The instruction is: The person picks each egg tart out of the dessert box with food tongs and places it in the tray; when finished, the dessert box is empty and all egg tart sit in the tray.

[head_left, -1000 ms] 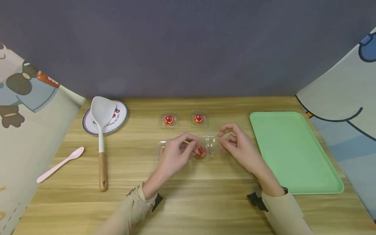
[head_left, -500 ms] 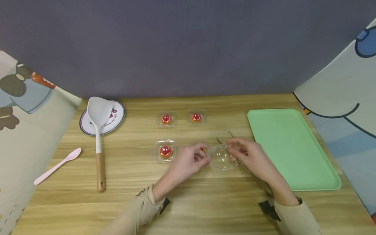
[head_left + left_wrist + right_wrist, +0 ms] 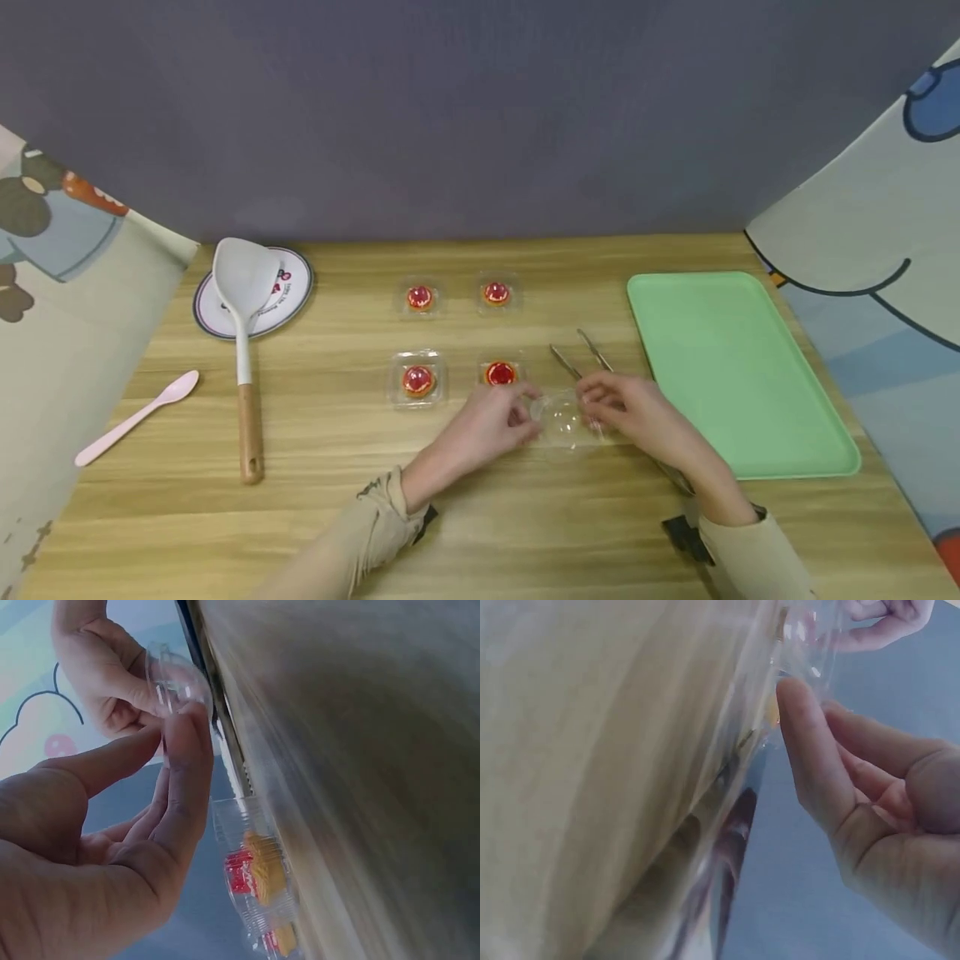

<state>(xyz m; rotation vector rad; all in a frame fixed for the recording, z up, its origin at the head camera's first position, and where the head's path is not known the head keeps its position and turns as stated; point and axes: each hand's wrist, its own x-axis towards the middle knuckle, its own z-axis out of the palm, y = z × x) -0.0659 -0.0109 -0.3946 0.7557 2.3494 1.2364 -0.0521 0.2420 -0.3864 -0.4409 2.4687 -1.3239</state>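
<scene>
As clear lid (image 3: 566, 423) is pinched btwn L hand (image 3: 491, 423) & R hand (image 3: 633, 410), one each side, it's over mid-table (image 3: 525, 533), well fwd of back edge. Boxed tart (image 3: 500, 372) just behind L hand; tongs (image 3: 593, 348) run beneath R hand, nr green tray's (image 3: 742, 375) L edge; tray's by table's R edge.

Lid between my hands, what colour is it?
Clear, colourless see-through plastic; the lid shows best in the head view.

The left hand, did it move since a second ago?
Yes, the left hand moved to the right, closer to the green tray.
</scene>
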